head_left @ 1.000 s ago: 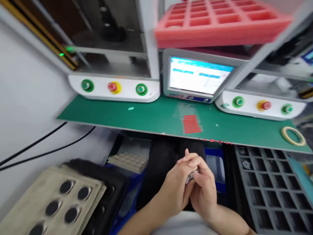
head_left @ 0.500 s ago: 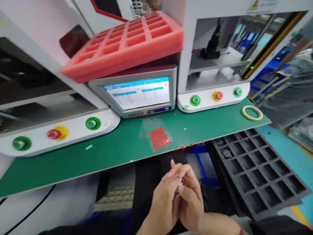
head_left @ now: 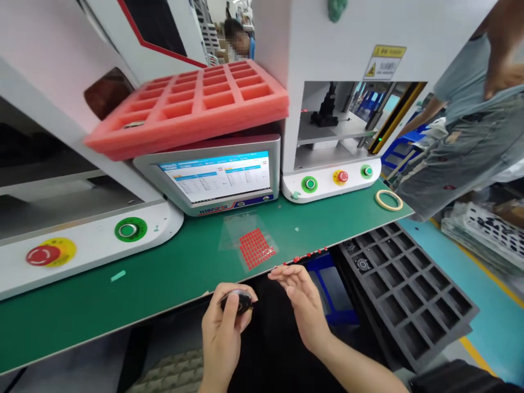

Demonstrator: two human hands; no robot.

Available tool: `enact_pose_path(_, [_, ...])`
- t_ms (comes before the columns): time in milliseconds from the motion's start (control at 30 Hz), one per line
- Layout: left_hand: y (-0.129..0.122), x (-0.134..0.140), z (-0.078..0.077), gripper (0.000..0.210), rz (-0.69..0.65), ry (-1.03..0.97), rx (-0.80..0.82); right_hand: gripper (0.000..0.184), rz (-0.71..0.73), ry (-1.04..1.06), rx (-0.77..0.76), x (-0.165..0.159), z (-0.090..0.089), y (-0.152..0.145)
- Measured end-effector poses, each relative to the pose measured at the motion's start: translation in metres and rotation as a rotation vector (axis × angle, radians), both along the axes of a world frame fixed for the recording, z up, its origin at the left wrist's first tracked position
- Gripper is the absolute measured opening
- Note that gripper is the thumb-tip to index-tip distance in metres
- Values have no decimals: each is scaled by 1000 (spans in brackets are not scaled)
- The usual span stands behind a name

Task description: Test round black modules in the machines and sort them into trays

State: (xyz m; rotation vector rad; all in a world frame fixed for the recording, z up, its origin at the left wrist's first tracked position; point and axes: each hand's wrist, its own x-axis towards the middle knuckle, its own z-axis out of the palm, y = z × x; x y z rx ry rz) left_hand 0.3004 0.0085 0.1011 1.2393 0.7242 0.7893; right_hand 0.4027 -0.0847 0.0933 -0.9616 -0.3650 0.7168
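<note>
In front of the bench edge, my left hand (head_left: 223,333) is closed around a small round black part (head_left: 241,301) with a ring on its face, the thumb lying across it. My right hand (head_left: 302,305) is apart from it, fingers stretched out and holding nothing, close to the bench edge. Just beyond on the green bench top (head_left: 176,262) lies a clear sheet of small red stickers (head_left: 257,248). Several loose red bits (head_left: 298,258) stick along the edge near my right fingertips. Fingers hide part of the black part.
A dark foam tray (head_left: 403,284) at the right holds round black parts. A pink foam tray (head_left: 192,109) rests on the monitor (head_left: 213,174). Machines with green and red buttons (head_left: 341,176) flank it. Tape roll (head_left: 388,200) lies at the right corner. A person (head_left: 462,125) stands beyond.
My hands, clasped together around something before, are now apart. My left hand has moved left with the black part, and the right has opened. The camera view has shifted.
</note>
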Motion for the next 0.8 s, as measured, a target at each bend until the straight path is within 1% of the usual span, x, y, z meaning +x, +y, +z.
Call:
enact_pose_path(33, [3,-5,0,31,30,-4,-37,22,1,-3,-14,-1,-1,1])
enact_pose_path(100, [8,-14,-2,32,67,-3,-55,23,1,-12,-43,-4,-2,3])
enact_pose_path(233, [27,-22,-14,38,58,58,-28,23,26,-25,-87,-12,1,5])
enact_pose_path(300, [43,-22,-22,40,27,137,0,22,44,-34,-100,-15,3,5])
enact_pose_path(367, [60,-21,-31,40,6,259,70,20,54,-54,-113,-16,4,5])
enact_pose_path(433, [76,-21,-39,36,12,377,145,19,61,-79,-140,-18,4,4])
enact_pose_path(500, [86,-23,-44,32,45,460,186,19,71,-97,-171,-19,2,4])
enact_pose_path(633, [96,-23,-46,32,127,603,259,19,114,-92,-215,-22,-1,3])
enact_pose_path(733, [99,-18,-43,24,182,697,369,18,134,-97,-226,-23,-1,3])
enact_pose_path(800, [100,-16,-42,23,210,755,426,19,133,-101,-228,-24,1,2])
